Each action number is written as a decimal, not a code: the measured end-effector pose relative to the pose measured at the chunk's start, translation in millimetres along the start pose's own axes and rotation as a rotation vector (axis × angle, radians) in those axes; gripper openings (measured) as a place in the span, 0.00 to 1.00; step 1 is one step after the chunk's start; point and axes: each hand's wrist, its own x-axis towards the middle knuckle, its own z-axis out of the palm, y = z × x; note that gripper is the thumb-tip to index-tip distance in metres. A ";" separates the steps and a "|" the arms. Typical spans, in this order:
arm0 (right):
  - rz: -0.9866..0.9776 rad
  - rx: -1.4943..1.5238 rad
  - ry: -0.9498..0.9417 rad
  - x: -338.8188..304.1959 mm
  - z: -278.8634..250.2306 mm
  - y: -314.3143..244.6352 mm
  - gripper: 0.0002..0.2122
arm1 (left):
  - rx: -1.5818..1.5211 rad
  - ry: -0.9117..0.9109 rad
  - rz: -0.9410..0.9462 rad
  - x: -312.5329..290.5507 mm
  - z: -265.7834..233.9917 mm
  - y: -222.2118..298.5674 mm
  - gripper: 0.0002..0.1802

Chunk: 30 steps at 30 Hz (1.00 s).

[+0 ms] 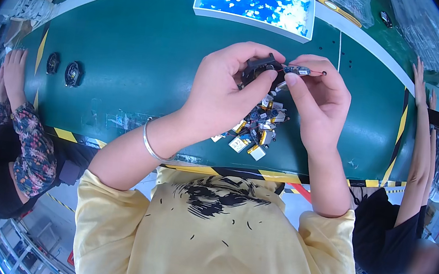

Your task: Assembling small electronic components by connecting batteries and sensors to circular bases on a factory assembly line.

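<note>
My left hand (212,85), a silver bangle (149,140) on its wrist, is closed around a black plastic housing (261,65). Opposite it, my right hand (325,105) pinches a small circuit board (298,71) between thumb and fingers. A thin red wire with a small dark tip (324,73) sticks out to the right of the board. The board's left end meets the housing; whether they are joined I cannot tell. Below both hands, on the green mat, lies a heap of small silver battery packs (257,152) with yellow ends and wired boards, partly covered by my hands.
At the far side stands a white tray (251,25) of blue and white bits. A yellow-handled tool (339,12) lies beyond it. Small black rings (350,61) are scattered right. Two round black parts (73,74) sit left, near a co-worker's hand (15,73). Another person's arm (421,138) is right.
</note>
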 end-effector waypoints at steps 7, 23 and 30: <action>-0.315 -0.347 -0.001 -9.5 1.8 -4.5 0.07 | -0.001 0.009 0.069 -16.6 2.9 -2.5 0.10; -0.558 -0.539 -0.122 -7.9 -4.6 -4.4 0.08 | -0.009 -0.054 -0.055 -19.0 -8.2 10.8 0.06; -0.360 -0.453 -0.051 -12.4 5.7 -6.5 0.06 | -0.075 -0.123 -0.140 -17.7 -9.3 10.7 0.08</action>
